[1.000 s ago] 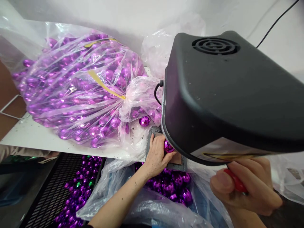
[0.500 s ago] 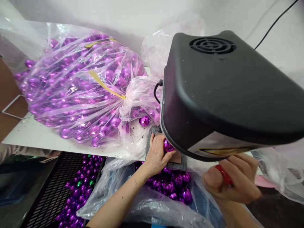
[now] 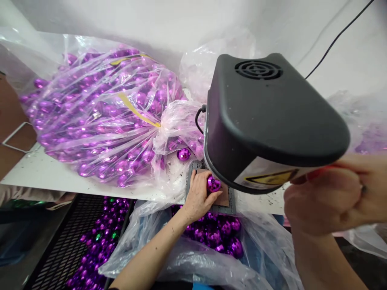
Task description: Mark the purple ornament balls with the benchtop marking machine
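My left hand [image 3: 198,197] curls around a purple faceted ball ornament [image 3: 213,184] and steadies it on a brown pad. The pad [image 3: 223,198] lies on a grey plate [image 3: 231,203], beneath the front of a black machine [image 3: 266,108] with a round vent and a warning label. At the right, my right hand [image 3: 329,197] is closed around a red handle [image 3: 317,173] beside the machine. Most of the handle is hidden by the fingers. Just behind the pad, another purple ball ornament [image 3: 183,154] rests on the white table.
A tied clear bag [image 3: 99,117] bulges with purple ornaments on the left of the table [image 3: 45,171]. In front, an open plastic bag [image 3: 145,237] holds more ornaments [image 3: 214,235]. A black crate [image 3: 57,241] of small purple and green balls stands lower left.
My right hand has moved right and up with the red handle. The black machine appears smaller and shifted left in view. My left hand stays on the ornament.
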Available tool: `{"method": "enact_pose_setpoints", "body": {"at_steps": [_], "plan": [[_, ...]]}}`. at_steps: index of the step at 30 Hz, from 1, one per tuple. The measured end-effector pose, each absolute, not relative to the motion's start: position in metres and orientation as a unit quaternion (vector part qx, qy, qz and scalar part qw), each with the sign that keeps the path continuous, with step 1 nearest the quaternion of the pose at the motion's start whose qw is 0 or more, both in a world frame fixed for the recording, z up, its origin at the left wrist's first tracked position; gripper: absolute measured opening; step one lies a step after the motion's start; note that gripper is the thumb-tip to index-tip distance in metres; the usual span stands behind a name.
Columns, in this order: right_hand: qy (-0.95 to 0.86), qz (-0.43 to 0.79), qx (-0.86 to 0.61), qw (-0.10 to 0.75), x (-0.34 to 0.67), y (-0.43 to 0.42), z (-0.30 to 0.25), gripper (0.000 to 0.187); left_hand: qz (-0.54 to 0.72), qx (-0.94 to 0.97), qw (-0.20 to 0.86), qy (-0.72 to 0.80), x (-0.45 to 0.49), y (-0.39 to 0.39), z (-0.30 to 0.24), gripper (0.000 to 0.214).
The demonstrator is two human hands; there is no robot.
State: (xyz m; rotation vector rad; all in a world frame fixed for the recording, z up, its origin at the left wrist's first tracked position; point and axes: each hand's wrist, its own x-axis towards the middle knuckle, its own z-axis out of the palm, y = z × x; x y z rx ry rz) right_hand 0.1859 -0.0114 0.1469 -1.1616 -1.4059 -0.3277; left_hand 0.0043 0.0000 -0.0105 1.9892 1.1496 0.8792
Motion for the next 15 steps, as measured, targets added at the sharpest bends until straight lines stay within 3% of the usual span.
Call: {"method": "enact_pose_setpoints", "body": {"at_steps": [6, 9, 12, 15], "plan": [[-0.575, -0.153, -0.499, 0.630, 0.180, 0.012, 0.162, 0.038, 0.368, 0.753, 0.327, 0.437, -0.015, -0.023, 0.005, 0.049], [-0.586, -0.127, -0.509, 0.618, 0.187, 0.023, 0.165, 0.037, 0.282, 0.783, 0.344, 0.435, -0.028, -0.047, 0.024, 0.056], [-0.584, -0.083, -0.515, 0.623, 0.191, 0.034, 0.169, 0.036, 0.205, 0.814, 0.349, 0.417, -0.036, -0.057, 0.038, 0.077], [-0.570, -0.080, -0.532, 0.621, 0.191, 0.040, 0.172, 0.036, 0.215, 0.821, 0.310, 0.428, -0.041, -0.032, 0.041, 0.057]]}}
